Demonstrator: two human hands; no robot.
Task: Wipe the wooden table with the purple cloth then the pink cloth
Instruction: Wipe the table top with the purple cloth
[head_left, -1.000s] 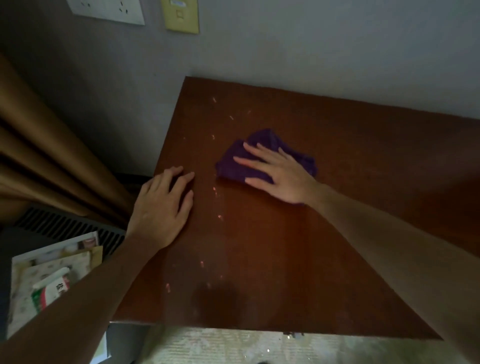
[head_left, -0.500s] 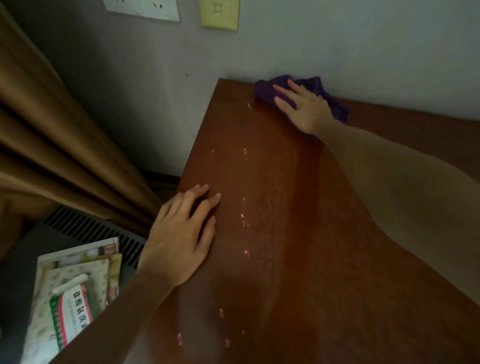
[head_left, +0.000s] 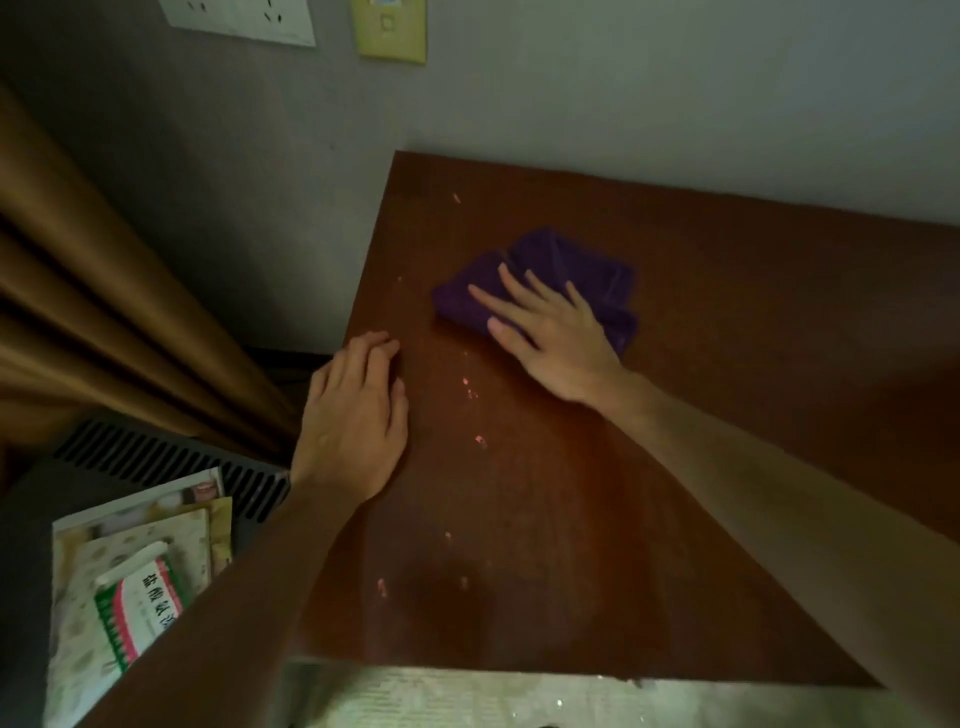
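Observation:
The purple cloth (head_left: 576, 270) lies crumpled on the wooden table (head_left: 727, 338), left of its middle. My right hand (head_left: 550, 327) presses flat on the cloth's near part, fingers spread and pointing to the upper left. My left hand (head_left: 353, 421) rests palm down on the table's left edge, fingers together, holding nothing. Small pale pink flecks (head_left: 478, 440) dot the tabletop between and below the hands. No pink cloth is in view.
A grey wall with a white socket (head_left: 244, 21) and a yellow switch plate (head_left: 388, 31) backs the table. Brown curtains (head_left: 104, 312) hang at left. Below them, a black vented unit (head_left: 156, 457) carries papers and a green-and-red packet (head_left: 140, 613).
My right hand has drawn the purple cloth back from the far corner by the wall toward me. My left hand stays on the table's left edge.

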